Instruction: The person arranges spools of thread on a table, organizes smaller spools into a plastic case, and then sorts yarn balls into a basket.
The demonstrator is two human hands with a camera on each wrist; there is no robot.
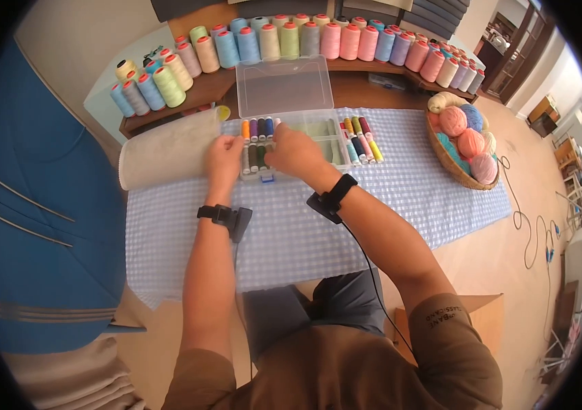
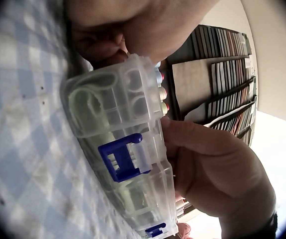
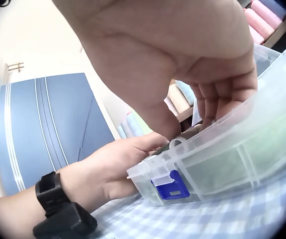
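Observation:
A clear plastic compartment box (image 2: 133, 104) with blue clips stands on the checked cloth, its lid (image 1: 284, 85) raised at the back. Spools of sewing thread (image 1: 253, 157) lie in rows in its left part. My left hand (image 1: 225, 160) holds the box's left end, fingertips right at the rim. From above, my right hand (image 1: 296, 152) reaches into the box; its curled thumb and fingers pinch a thread spool, mostly hidden by the hand. More coloured spools (image 1: 363, 140) lie just right of the box.
Large thread cones (image 1: 289, 41) line the raised shelf behind. At the right stands a wicker basket (image 1: 456, 174) of yarn balls (image 1: 470, 143). A rolled beige fabric (image 1: 168, 156) lies to the left, beside a blue ironing-board-like panel (image 1: 38, 205).

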